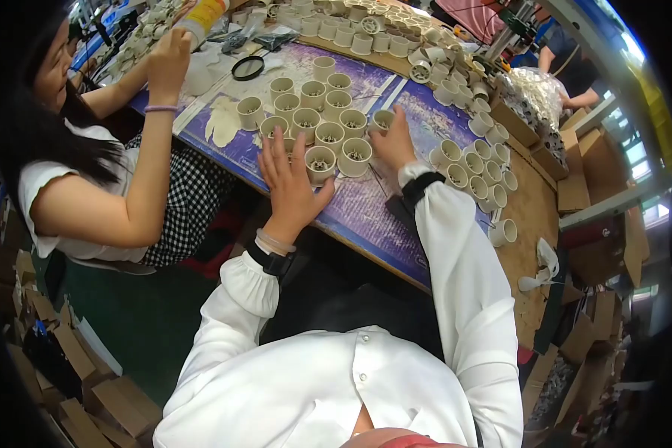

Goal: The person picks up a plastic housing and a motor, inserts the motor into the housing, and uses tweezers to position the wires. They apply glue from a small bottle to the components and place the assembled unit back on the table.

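On the purple table mat stands a cluster of off-white round plastic cups (306, 123), open side up, with small metal-looking parts inside. My left hand (287, 183) lies against the near left side of the cluster, its fingers spread and its thumb apart. The nearest cup (320, 166) sits beside its palm, between thumb and fingers. My right hand (396, 143) is closed round a single cup (381, 120) at the cluster's right edge, thumb and fingers on its wall. Part of that cup is hidden by the fingers.
More cups (476, 170) are grouped on the bare wood at right, one lying apart (502, 232). Piled cups (362, 41) line the back. A black ring (248, 68) lies at far left. Close on the left, a co-worker's raised hand (169, 60) holds a yellow-and-white container (204, 16).
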The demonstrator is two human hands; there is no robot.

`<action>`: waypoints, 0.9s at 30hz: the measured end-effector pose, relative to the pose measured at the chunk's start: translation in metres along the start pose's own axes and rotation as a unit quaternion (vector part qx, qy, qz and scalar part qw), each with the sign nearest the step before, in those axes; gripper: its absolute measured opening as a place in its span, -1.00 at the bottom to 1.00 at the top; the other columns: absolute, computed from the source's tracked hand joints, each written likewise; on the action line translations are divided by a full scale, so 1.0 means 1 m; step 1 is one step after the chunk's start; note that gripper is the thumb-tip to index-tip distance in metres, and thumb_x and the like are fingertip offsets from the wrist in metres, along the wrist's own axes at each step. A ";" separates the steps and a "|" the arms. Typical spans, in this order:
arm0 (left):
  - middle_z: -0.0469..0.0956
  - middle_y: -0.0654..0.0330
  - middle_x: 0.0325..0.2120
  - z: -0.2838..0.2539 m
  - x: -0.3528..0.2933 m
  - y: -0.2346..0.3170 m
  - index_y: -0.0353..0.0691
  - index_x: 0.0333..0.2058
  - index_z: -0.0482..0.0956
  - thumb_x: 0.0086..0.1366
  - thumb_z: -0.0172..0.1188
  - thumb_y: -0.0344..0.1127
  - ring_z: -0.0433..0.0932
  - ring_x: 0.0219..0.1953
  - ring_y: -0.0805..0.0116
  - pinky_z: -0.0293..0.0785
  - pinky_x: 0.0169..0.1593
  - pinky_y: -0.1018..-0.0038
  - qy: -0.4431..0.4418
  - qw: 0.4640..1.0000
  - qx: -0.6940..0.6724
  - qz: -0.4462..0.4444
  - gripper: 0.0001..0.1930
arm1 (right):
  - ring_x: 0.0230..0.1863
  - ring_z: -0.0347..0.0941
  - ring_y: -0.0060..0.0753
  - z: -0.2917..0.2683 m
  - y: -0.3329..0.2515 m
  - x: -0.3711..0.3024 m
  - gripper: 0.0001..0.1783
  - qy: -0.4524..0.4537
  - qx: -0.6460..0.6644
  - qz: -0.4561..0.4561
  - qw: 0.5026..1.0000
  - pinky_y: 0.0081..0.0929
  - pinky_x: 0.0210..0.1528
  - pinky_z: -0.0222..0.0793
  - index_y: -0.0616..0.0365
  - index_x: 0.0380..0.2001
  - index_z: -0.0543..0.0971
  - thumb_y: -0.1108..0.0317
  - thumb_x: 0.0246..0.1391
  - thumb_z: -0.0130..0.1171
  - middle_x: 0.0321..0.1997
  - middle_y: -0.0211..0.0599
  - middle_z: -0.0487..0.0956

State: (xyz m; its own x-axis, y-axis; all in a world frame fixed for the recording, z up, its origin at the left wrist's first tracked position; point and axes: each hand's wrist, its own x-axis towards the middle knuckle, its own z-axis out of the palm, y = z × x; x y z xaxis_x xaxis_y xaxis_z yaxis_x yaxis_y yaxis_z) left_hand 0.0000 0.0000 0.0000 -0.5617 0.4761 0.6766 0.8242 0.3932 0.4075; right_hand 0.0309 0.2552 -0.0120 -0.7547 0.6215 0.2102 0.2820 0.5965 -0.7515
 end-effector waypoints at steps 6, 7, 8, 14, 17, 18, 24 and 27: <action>-0.14 -0.25 0.34 0.009 0.004 -0.003 -0.28 0.26 0.11 -0.03 0.31 -0.27 -0.24 0.36 -0.38 -0.21 0.33 -0.16 0.050 0.998 -0.018 -0.028 -0.14 | 0.38 0.09 0.08 -0.013 0.000 0.038 0.01 -0.014 0.095 -0.072 0.993 -0.25 0.38 0.03 0.35 0.32 0.02 0.22 -0.11 0.32 0.35 0.25 0.15; -0.14 -0.27 0.33 0.009 0.002 -0.003 -0.30 0.26 0.10 -0.03 0.30 -0.29 -0.24 0.36 -0.39 -0.21 0.34 -0.15 0.059 0.997 -0.019 -0.037 -0.14 | 0.39 0.08 0.07 -0.017 0.000 0.038 0.04 -0.022 0.105 -0.069 0.992 -0.26 0.38 0.02 0.38 0.32 0.02 0.19 -0.13 0.35 0.36 0.27 0.13; -0.14 -0.27 0.33 0.009 0.000 -0.006 -0.30 0.26 0.10 -0.03 0.30 -0.29 -0.24 0.36 -0.39 -0.21 0.34 -0.15 0.058 0.997 -0.017 -0.045 -0.14 | 0.39 0.08 0.07 -0.022 -0.011 0.031 0.04 -0.030 0.104 -0.067 0.992 -0.26 0.38 0.02 0.38 0.32 0.02 0.19 -0.13 0.35 0.36 0.27 0.13; -0.18 -0.29 0.33 0.004 0.002 -0.004 -0.35 0.28 0.00 -0.06 0.39 -0.30 -0.26 0.37 -0.35 -0.25 0.35 -0.11 0.058 0.996 -0.037 -0.059 -0.03 | 0.46 -0.08 0.05 -0.047 -0.050 -0.047 0.39 -0.199 0.005 -0.092 0.976 -0.30 0.43 -0.11 0.39 0.36 -0.20 -0.03 -0.29 0.50 0.43 0.18 0.01; -0.21 -0.30 0.33 0.005 0.007 -0.006 -0.36 0.29 -0.05 -0.07 0.42 -0.30 -0.25 0.38 -0.31 -0.24 0.36 -0.07 0.051 0.995 -0.058 -0.061 0.02 | 0.46 -0.09 0.11 -0.024 -0.028 -0.036 0.55 -0.177 -0.092 -0.124 0.972 -0.29 0.43 -0.13 0.44 0.35 -0.26 -0.10 -0.45 0.56 0.41 0.28 -0.01; -0.22 -0.32 0.33 0.007 0.007 -0.007 -0.36 0.30 -0.08 -0.07 0.43 -0.30 -0.25 0.38 -0.31 -0.23 0.37 -0.05 0.055 0.995 -0.060 -0.066 0.04 | 0.46 -0.09 0.11 -0.017 -0.026 -0.027 0.55 -0.177 -0.090 -0.124 0.972 -0.29 0.43 -0.13 0.44 0.35 -0.26 -0.10 -0.45 0.56 0.41 0.28 -0.01; -0.26 -0.36 0.32 0.006 0.019 -0.024 -0.37 0.31 -0.14 -0.06 0.44 -0.31 -0.22 0.38 -0.30 -0.16 0.37 0.04 0.059 0.990 -0.064 -0.108 0.07 | 0.45 -0.10 0.18 0.014 -0.030 0.033 0.64 -0.163 -0.131 -0.115 0.971 -0.22 0.43 -0.16 0.43 0.35 -0.30 -0.19 -0.56 0.56 0.42 0.30 -0.04; -0.27 -0.37 0.33 0.006 0.019 -0.031 -0.37 0.31 -0.14 -0.06 0.44 -0.26 -0.18 0.37 -0.34 -0.13 0.36 0.04 0.043 0.993 -0.050 -0.099 0.09 | 0.46 -0.14 0.17 0.023 -0.038 0.049 0.66 -0.175 -0.159 -0.107 0.966 -0.11 0.43 -0.22 0.43 0.36 -0.31 -0.24 -0.58 0.54 0.44 0.27 -0.06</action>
State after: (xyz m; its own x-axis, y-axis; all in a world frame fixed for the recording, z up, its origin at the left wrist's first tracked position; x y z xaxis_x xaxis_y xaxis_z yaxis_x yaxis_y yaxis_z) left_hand -0.0366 0.0013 -0.0036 -0.7087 0.3273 0.6249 0.7037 0.3901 0.5938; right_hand -0.0309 0.2509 0.0127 -0.9538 0.2913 0.0732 0.2240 0.8522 -0.4728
